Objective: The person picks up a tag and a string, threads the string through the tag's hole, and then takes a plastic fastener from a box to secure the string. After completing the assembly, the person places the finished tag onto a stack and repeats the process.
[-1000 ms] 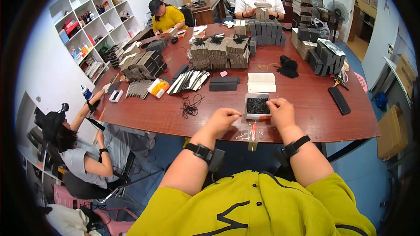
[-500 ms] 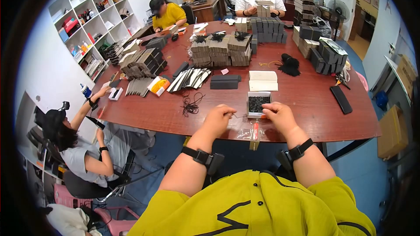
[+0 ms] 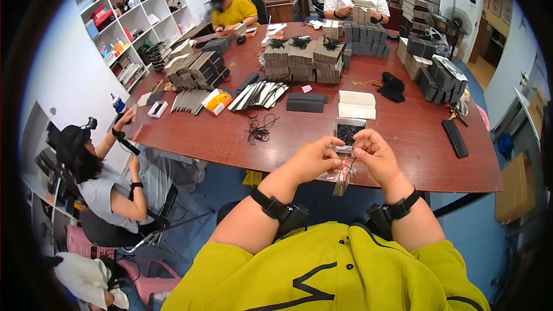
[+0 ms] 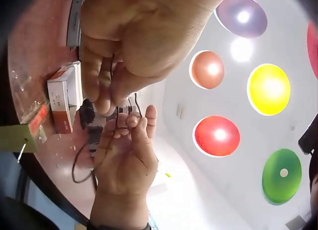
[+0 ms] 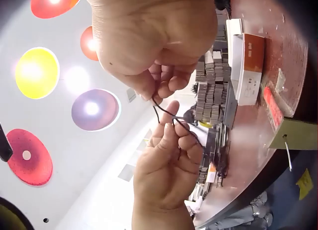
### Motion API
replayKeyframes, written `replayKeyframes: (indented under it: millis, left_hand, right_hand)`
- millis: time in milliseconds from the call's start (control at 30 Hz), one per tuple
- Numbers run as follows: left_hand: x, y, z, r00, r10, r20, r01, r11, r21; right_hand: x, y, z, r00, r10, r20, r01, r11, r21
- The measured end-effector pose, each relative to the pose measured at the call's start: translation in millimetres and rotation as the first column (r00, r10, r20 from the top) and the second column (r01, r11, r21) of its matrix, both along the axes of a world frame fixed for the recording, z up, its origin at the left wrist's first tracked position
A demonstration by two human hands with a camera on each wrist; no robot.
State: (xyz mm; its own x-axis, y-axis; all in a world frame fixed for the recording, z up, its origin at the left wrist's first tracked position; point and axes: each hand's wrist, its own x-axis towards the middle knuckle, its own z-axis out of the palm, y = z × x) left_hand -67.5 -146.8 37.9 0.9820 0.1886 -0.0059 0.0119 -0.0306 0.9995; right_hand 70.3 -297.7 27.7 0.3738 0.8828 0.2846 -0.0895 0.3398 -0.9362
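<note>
A thin black cord [image 5: 165, 109] runs between my two hands, just in front of the small box [image 3: 352, 122] of tiny black pieces. My left hand [image 3: 315, 161] pinches the cord between thumb and fingers. Opposite it, my right hand [image 3: 378, 158] pinches another part, fingertips close to the left ones. In the left wrist view, a loop of the cord [image 4: 74, 170] hangs below the fingers. The box's white and orange side [image 4: 60, 108] shows beyond the hands.
A khaki block [image 3: 340, 188] with a red strip juts over the table's near edge. Behind the box lies an open notebook [image 3: 357, 105], left of it dark grey card [image 3: 306, 102] and tangled black cord [image 3: 262, 128]. Card stacks [image 3: 302, 63] stand farther back. Another person [image 3: 118, 190] sits at left.
My right hand has come back from over the box, and my left hand has moved right to meet it. The cord now spans both hands. The head view has shifted slightly.
</note>
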Motion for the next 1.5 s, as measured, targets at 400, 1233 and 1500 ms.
replayKeyframes:
  millis: [400,1233,1500]
  left_hand:
    - [4,-11,1,0.998,0.002,0.061,0.006,0.99,-0.138]
    - [-22,13,14,0.992,0.078,0.101,-0.124,0.774,0.621]
    - [-12,-14,21,0.994,0.003,0.107,-0.098,0.44,0.893]
  right_hand:
    - [-10,5,-1,0.995,0.078,0.056,-0.076,0.997,-0.026]
    - [-15,-8,10,0.946,-0.06,0.32,0.207,0.868,-0.451]
    - [-27,-8,16,0.899,-0.036,0.436,0.239,0.876,-0.419]
